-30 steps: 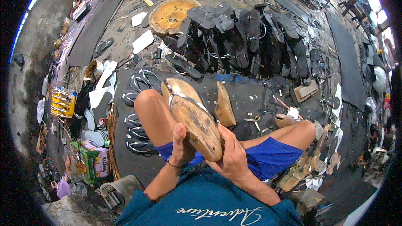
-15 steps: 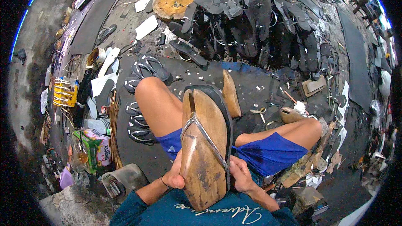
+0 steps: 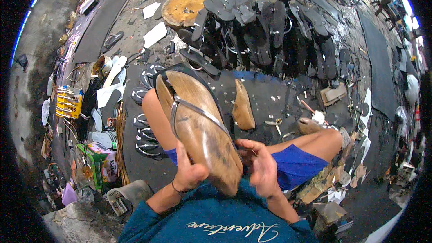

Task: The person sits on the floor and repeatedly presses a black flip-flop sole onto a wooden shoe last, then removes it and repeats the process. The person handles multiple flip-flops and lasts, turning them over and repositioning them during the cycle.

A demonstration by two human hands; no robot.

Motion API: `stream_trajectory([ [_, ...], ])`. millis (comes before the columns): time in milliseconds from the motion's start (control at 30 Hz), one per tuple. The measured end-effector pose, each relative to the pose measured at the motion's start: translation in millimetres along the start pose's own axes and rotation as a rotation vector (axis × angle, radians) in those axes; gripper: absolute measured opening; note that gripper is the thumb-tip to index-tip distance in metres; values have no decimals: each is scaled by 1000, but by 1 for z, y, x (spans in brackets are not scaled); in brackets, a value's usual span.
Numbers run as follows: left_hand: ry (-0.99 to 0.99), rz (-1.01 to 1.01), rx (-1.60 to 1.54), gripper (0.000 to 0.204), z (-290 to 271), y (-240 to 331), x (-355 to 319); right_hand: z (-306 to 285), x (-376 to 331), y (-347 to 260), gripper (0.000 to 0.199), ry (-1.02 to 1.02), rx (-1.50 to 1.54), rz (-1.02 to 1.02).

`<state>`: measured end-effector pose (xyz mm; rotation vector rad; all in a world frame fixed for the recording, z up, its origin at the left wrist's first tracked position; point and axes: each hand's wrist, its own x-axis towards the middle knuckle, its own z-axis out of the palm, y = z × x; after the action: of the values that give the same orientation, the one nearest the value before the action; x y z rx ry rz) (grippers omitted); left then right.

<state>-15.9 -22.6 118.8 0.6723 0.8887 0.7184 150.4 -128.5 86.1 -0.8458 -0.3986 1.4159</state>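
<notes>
A wooden shoe last (image 3: pixel 202 130) is held up in front of my chest, toe end tilted to the far left. Fitted on it is a black flip-flop (image 3: pixel 191 73), whose dark sole shows along the rim; its grey strap (image 3: pixel 198 109) runs across the wood. My left hand (image 3: pixel 189 171) grips the last's near left side, thumb on top, fingers hidden beneath. Beside its right edge, my right hand (image 3: pixel 264 167) is slightly blurred, fingers partly bent and spread, seemingly holding nothing. A second, narrower wooden last piece (image 3: pixel 243 105) lies on the dark mat beyond.
Stacked black flip-flops (image 3: pixel 265 31) stand at the far side beside a round wooden block (image 3: pixel 186 6). More strapped flip-flops (image 3: pixel 148 137) lie left of my knee. Another wooden piece (image 3: pixel 309 126) rests near my right knee. A green box (image 3: pixel 98 164) sits at the left among scraps.
The last with the flip-flop has swung toward the left, its toe end now tilted left. My right hand has come off its right edge. The left hand still holds it.
</notes>
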Motion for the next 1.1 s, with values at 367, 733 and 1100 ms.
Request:
stream_trajectory([
  [367, -326, 278, 857, 126, 36, 16, 12, -2, 4, -13, 132, -203, 2, 64],
  [733, -521, -122, 841, 38, 32, -5, 11, 6, -57, -17, 99, 432, 614, 44],
  [1100, -527, -266, 440, 29, 5, -20, -40, -8, -96, -20, 87, 585, 679, 210],
])
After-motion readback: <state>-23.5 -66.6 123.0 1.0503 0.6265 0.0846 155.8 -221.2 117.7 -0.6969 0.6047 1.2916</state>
